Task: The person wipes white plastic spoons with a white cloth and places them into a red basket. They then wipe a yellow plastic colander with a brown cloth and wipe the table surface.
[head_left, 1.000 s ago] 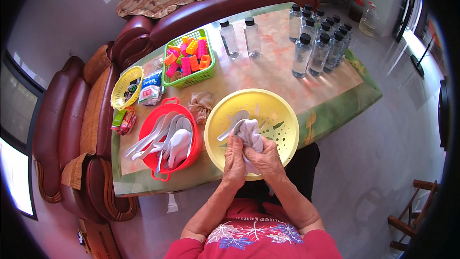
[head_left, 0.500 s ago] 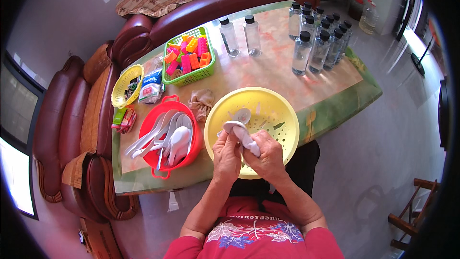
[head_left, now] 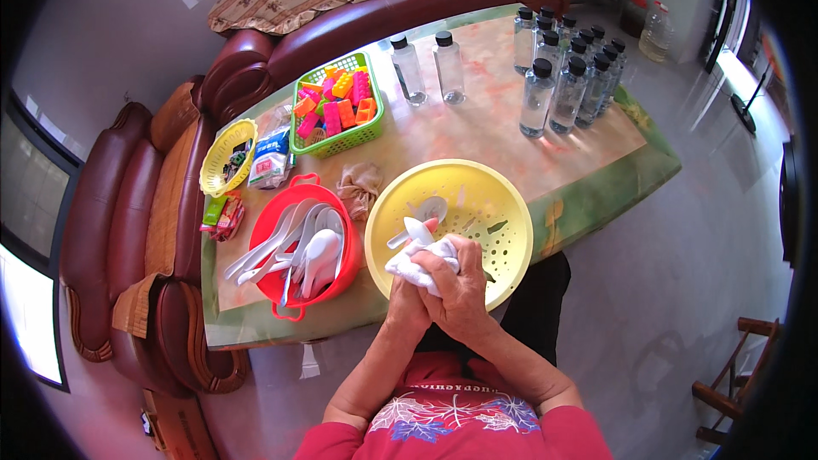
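Over a yellow perforated basin, my left hand is closed around a white spoon, much of it hidden by cloth and fingers. My right hand presses a bunched white cloth around that spoon, its fingers bent over the cloth. Beneath them, a second white spoon lies in the basin, with a dark leaf-like mark on the basin's wall. To the left, a red two-handled basket holds several white spoons, their handles pointing various ways.
A crumpled brown cloth lies between the basins. Farther back are a green basket of toy blocks, a yellow basket and plastic packets. Two bottles stand mid-table; several more cluster right. Maroon sofas border the table.
My hands have turned and drawn together. The white cloth, earlier twisted along the spoon and hanging toward the right, is now bunched around it, and the spoon's exposed end sits lower.
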`<state>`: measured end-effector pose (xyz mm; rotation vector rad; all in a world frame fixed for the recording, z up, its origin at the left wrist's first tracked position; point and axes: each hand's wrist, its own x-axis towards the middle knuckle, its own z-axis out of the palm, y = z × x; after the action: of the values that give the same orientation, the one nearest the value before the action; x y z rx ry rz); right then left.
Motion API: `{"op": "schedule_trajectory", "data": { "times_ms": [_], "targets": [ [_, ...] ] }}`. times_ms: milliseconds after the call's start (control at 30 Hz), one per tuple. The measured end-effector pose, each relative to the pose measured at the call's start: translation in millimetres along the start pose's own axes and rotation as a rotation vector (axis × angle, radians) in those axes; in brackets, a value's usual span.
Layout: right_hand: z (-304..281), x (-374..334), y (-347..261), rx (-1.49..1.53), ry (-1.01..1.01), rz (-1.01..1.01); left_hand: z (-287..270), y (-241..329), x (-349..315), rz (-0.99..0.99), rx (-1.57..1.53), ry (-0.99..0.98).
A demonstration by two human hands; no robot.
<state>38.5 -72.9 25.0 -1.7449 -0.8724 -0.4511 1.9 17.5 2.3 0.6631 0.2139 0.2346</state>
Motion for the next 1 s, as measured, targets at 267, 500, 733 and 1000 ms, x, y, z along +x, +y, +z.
{"op": "schedule_trajectory", "data": {
  "times_ms": [267, 500, 733, 1000],
  "targets": [
    [-0.2, 43.8, 16.5, 0.298, -0.016, 0.175, 11.6, -8.4, -7.3, -0.046, 0.025, 0.045],
    [2.9, 30.4, -3.2, 0.723, -0.002, 0.649, 11.4, -12.7, 3.6, 0.196, 0.037, 0.187],
    [7.5, 0.7, -4.5, 0.572, -0.091, 0.607, 8.0, 5.8, 13.0, 0.391, 0.179, 0.367],
    [-14.5, -14.2, -1.7, 0.637, -0.276, 0.625, -28.5, 100.8, -4.6, 1.090, 1.104, 0.578]
  ]
}}
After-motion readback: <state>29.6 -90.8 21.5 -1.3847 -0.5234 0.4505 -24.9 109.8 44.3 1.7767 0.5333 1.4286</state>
